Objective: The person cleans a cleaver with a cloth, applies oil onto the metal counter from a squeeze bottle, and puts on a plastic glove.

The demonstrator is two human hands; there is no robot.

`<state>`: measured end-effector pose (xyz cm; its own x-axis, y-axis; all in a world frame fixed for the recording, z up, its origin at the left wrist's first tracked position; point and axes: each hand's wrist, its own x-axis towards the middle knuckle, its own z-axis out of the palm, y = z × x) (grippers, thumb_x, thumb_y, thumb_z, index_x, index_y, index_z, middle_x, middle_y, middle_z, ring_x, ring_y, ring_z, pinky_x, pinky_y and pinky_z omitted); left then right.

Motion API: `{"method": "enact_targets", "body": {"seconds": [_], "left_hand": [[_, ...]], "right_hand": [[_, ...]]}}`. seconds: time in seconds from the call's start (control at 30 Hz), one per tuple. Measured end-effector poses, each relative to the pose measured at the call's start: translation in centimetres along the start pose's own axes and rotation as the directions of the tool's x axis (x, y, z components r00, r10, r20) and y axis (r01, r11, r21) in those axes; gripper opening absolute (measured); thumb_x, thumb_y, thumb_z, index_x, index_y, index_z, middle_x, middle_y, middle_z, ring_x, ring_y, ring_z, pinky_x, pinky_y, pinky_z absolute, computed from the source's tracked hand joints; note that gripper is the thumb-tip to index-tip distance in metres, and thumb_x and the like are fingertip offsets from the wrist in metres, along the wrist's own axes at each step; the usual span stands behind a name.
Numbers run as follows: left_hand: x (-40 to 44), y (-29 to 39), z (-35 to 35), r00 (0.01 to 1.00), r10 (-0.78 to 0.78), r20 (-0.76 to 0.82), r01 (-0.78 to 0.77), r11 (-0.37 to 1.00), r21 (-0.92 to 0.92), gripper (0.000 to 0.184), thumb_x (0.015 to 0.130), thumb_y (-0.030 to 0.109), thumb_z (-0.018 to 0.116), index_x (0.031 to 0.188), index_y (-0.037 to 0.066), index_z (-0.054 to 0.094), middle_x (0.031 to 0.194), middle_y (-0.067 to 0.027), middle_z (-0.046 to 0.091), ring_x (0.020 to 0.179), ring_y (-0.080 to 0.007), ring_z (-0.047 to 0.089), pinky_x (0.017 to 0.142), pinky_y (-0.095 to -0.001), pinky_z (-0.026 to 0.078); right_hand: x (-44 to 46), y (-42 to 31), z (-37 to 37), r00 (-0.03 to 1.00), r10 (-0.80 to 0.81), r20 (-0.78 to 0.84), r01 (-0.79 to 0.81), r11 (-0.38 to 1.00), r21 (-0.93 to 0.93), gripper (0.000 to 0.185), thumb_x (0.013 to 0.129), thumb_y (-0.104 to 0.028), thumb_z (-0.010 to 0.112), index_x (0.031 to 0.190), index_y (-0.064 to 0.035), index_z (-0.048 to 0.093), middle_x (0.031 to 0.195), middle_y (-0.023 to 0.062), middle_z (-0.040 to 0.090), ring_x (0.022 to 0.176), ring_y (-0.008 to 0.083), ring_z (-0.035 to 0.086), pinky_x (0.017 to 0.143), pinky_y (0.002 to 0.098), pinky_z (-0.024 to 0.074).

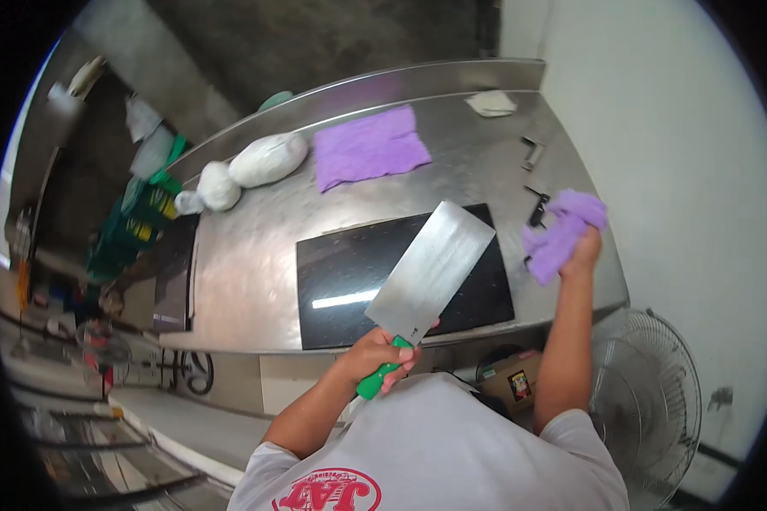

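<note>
**Cleaver (433, 268) held in the left hand (373, 354), purple cloth (554, 243) in the right hand (583, 254)**

The green handle (373, 382) of the cleaver is closed upon by the left hand at the lower centre of the frame. The broad blade is slanted toward the upper right, and part of a glossy black board (341, 264) is covered by it in this view; whether the two are touching cannot be told. The crumpled purple cloth is grasped by the right hand at the right of the frame, near a small black object (539, 209) that cannot be made out clearly.

The board is laid on a steel table (247, 281). A second purple cloth (371, 146) is spread flat at the upper centre, with white wrapped bundles (268, 159) set to its left. A folded white cloth (491, 104) is seen at the upper right, and a fan (648, 409) at the lower right.
</note>
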<state>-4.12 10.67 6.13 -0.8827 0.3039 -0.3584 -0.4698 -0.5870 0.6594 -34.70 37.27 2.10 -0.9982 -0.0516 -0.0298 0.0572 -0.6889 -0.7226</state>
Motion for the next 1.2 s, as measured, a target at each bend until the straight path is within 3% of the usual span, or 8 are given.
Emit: {"method": "enact_targets", "body": {"seconds": [0.33, 0.47, 0.53, 0.7, 0.8, 0.87, 0.97, 1.2], "left_hand": [[3.4, -0.5, -1.1, 0.942, 0.106, -0.320, -0.026, 0.969, 0.244, 0.041, 0.100, 0.032, 0.055, 0.134, 0.008, 0.058, 0.081, -0.0046, 0.063, 0.068, -0.0162, 0.061, 0.066, -0.0312, 0.053], [6.1, -4.4, -4.0, 0.607, 0.709, 0.358, -0.316, -0.197, 0.928, 0.036, 0.096, 0.027, 0.060, 0.124, 0.003, 0.062, 0.098, -0.0085, 0.067, 0.084, -0.0179, 0.066, 0.077, -0.0317, 0.054], [4.0, -3.0, -2.0, 0.985, 0.144, -0.099, -0.065, 0.827, 0.559, 0.032, 0.096, 0.025, 0.062, 0.118, 0.002, 0.063, 0.100, -0.0082, 0.066, 0.081, -0.0155, 0.063, 0.077, -0.0312, 0.053], [1.5, -2.2, -2.2, 0.989, 0.136, -0.062, -0.086, 0.858, 0.507, 0.028, 0.096, 0.023, 0.063, 0.114, 0.002, 0.061, 0.098, -0.0068, 0.066, 0.079, -0.0133, 0.062, 0.075, -0.0297, 0.052], [0.7, -2.4, -3.1, 0.976, 0.182, -0.121, -0.113, 0.894, 0.433, 0.027, 0.097, 0.023, 0.063, 0.113, 0.001, 0.060, 0.098, -0.0065, 0.066, 0.081, -0.0128, 0.061, 0.076, -0.0296, 0.052], [1.3, -2.9, -4.0, 0.960, 0.234, -0.155, -0.164, 0.915, 0.369, 0.027, 0.097, 0.023, 0.062, 0.112, 0.001, 0.060, 0.099, -0.0065, 0.065, 0.084, -0.0128, 0.062, 0.077, -0.0298, 0.052], [2.5, -2.8, -4.9, 0.885, 0.428, -0.182, -0.297, 0.822, 0.485, 0.029, 0.098, 0.027, 0.061, 0.112, 0.001, 0.059, 0.103, -0.0065, 0.066, 0.089, -0.0131, 0.062, 0.080, -0.0301, 0.052], [2.1, 0.0, -7.1, 0.902, 0.427, 0.072, -0.391, 0.733, 0.557, 0.051, 0.104, 0.038, 0.047, 0.144, 0.007, 0.048, 0.139, -0.0140, 0.054, 0.134, -0.0257, 0.045, 0.114, -0.0406, 0.031]], "right_hand": [[-17.6, 11.6, 2.8, 0.832, 0.325, 0.450, -0.205, 0.934, -0.294, 0.043, 0.097, -0.028, 0.053, 0.132, -0.0011, 0.049, 0.125, 0.0158, 0.057, 0.119, 0.0290, 0.054, 0.106, 0.0430, 0.0404], [-16.8, 13.8, 0.5, 0.922, 0.328, 0.207, -0.185, 0.841, -0.508, 0.037, 0.097, -0.022, 0.058, 0.127, -0.0007, 0.052, 0.121, 0.0160, 0.058, 0.117, 0.0256, 0.054, 0.106, 0.0384, 0.0388], [-13.9, 9.8, -0.5, 0.924, 0.212, 0.320, 0.147, 0.575, -0.805, 0.031, 0.099, -0.022, 0.055, 0.122, -0.0002, 0.056, 0.118, 0.0126, 0.060, 0.114, 0.0244, 0.056, 0.102, 0.0387, 0.0440], [-3.9, -4.4, 0.7, 0.845, 0.133, 0.518, 0.147, 0.874, -0.464, 0.026, 0.095, -0.019, 0.055, 0.111, -0.0012, 0.066, 0.105, 0.0119, 0.068, 0.090, 0.0247, 0.067, 0.080, 0.0340, 0.0570], [1.9, -6.2, -8.7, 0.990, -0.137, -0.025, 0.065, 0.610, -0.790, 0.027, 0.094, -0.017, 0.056, 0.111, 0.0013, 0.065, 0.112, 0.0167, 0.068, 0.096, 0.0276, 0.067, 0.084, 0.0373, 0.0553], [1.9, -6.4, -9.5, 0.970, -0.235, -0.065, -0.209, -0.666, -0.716, 0.027, 0.094, -0.014, 0.057, 0.113, 0.0024, 0.063, 0.115, 0.0180, 0.065, 0.102, 0.0276, 0.064, 0.089, 0.0383, 0.0518], [-5.8, 0.3, -5.1, 0.903, -0.056, 0.425, 0.422, -0.057, -0.905, 0.027, 0.094, -0.015, 0.060, 0.117, -0.0018, 0.060, 0.107, 0.0105, 0.062, 0.099, 0.0234, 0.060, 0.089, 0.0360, 0.0489], [-25.5, 14.2, 9.2, 0.722, 0.617, 0.313, -0.551, 0.787, -0.279, 0.048, 0.084, -0.011, 0.066, 0.127, -0.0014, 0.046, 0.102, 0.0109, 0.061, 0.076, 0.0193, 0.066, 0.063, 0.0333, 0.0564]]}}
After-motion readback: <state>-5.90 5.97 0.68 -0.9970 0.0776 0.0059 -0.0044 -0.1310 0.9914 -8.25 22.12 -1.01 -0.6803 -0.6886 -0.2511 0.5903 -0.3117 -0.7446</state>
